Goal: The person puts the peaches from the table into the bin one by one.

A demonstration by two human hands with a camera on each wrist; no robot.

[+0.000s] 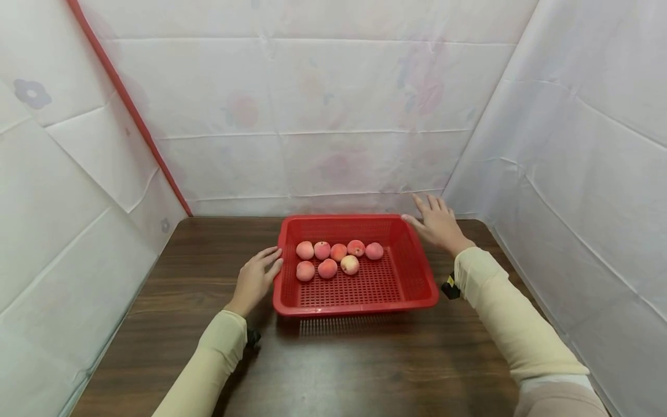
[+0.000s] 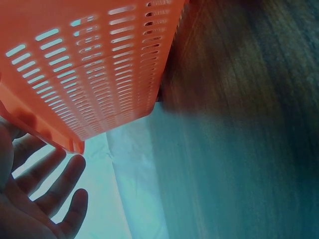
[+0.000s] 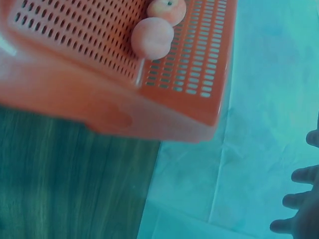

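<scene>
A red perforated plastic basket (image 1: 333, 310) sits on the dark wooden table, holding several pinkish peaches (image 1: 327, 268) grouped toward its back and left. At the basket's left rim is my left hand (image 1: 255, 279), its thumb and fingertips right at the edge. In the left wrist view the fingers (image 2: 62, 186) are spread and loosely straight beside the basket's rim. My right hand (image 1: 439, 226) hovers by the back right corner, fingers spread, holding nothing. From the right wrist, two peaches (image 3: 152, 38) show inside the basket, with the fingertips off at the right edge.
The wooden table (image 1: 333, 370) extends in front of and beside the basket. White floral sheeting (image 1: 333, 116) hangs behind and on both sides, close to the table's back edge. A red strip (image 1: 130, 107) runs down the left back corner. Dark wrist devices (image 1: 451, 286) sit under the sleeves.
</scene>
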